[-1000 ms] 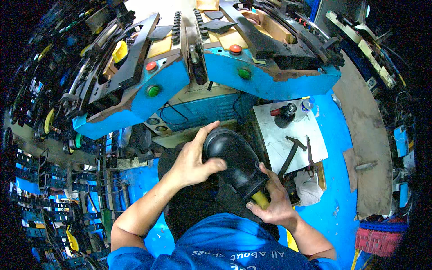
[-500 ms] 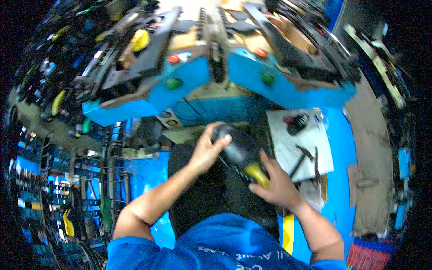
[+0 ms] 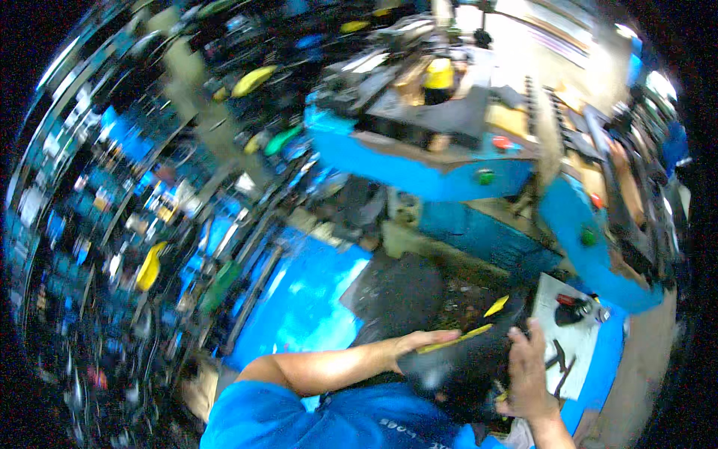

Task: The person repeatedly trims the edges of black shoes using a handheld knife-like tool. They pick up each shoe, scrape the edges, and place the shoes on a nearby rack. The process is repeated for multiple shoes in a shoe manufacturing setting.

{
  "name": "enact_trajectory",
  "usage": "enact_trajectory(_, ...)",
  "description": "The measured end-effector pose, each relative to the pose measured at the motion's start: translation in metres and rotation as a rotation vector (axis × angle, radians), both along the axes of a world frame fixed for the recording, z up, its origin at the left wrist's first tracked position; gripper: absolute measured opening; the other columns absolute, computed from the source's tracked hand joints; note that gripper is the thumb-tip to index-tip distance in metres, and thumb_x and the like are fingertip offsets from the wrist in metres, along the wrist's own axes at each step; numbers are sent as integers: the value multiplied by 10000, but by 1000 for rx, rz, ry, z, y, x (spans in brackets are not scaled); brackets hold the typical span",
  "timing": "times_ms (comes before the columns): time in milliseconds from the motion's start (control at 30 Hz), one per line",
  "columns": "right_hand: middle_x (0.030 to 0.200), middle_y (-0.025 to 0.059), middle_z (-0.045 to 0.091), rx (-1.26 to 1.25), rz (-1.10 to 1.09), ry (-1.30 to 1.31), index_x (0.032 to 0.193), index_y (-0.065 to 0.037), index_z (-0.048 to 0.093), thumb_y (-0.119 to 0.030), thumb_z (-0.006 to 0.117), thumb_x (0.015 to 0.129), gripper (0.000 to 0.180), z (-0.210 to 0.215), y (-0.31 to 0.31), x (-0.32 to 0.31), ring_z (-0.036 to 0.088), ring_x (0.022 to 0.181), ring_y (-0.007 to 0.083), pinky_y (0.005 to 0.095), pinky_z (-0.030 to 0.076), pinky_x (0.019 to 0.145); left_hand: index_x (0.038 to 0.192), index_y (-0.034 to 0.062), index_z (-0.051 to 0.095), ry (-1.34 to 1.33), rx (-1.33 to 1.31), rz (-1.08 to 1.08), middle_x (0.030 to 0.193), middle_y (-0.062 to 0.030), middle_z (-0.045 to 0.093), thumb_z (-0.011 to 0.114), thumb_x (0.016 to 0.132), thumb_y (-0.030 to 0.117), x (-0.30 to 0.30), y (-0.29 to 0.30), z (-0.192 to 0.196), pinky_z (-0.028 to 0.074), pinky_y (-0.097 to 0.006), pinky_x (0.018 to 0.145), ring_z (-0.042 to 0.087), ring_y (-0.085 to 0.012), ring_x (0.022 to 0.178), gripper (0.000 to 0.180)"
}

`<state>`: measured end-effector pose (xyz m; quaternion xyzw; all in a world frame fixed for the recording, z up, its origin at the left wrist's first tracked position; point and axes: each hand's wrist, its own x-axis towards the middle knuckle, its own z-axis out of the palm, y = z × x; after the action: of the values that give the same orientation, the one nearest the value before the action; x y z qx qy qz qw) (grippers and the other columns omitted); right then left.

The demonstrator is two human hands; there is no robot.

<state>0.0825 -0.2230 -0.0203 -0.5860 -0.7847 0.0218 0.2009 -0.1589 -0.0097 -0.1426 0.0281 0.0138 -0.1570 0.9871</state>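
Note:
A black shoe (image 3: 449, 368), smeared by motion, lies between my hands above my lap. My left hand (image 3: 419, 346) is closed around its rounded end, the thumb stretched along the top. At the other end my right hand (image 3: 529, 374) grips it, fingers pointing up and thumb low on the near side. A bit of yellow shows by the right thumb. Thin yellow strips (image 3: 496, 305) appear just beyond the shoe; whether they belong to it I cannot tell. The shoe's underside and the fingertips beneath it are hidden.
Ahead stands a blue machine (image 3: 426, 176) with red and green buttons. A white board (image 3: 551, 303) at the right carries a hammer (image 3: 557, 355) and a red-and-black tool (image 3: 570, 310). Crowded racks (image 3: 142, 217) fill the left, blurred. Between them lies a bright blue surface (image 3: 307, 292).
The view has swung left, so the machine and board now sit further right. The shoe has tilted, and its yellow part beside my right hand is mostly hidden. Both hands stay on it.

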Motion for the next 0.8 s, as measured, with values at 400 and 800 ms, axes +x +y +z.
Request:
enact_trajectory(400, 1506, 125, 685, -468, -415, 744, 1643, -16, 533, -98, 952, 732, 1006, 29, 81, 35, 674, 1370, 261, 404, 563, 1152, 1796, 71, 315, -358, 1986, 667, 1911, -299, -84, 852, 912, 93, -3, 10, 36, 375, -547, 1367, 234, -516, 1730, 1035)
enact_trajectory(800, 1337, 279, 692, 280, -268, 447, 1327, 6, 639, 143, 758, 680, 672, -72, 63, -20, 676, 1326, 532, 530, 601, 1096, 1277, 54, 684, -370, 2352, 669, 1188, -178, 684, 841, 870, 75, 64, 41, 29, 569, -547, 994, 658, -453, 1174, 437)
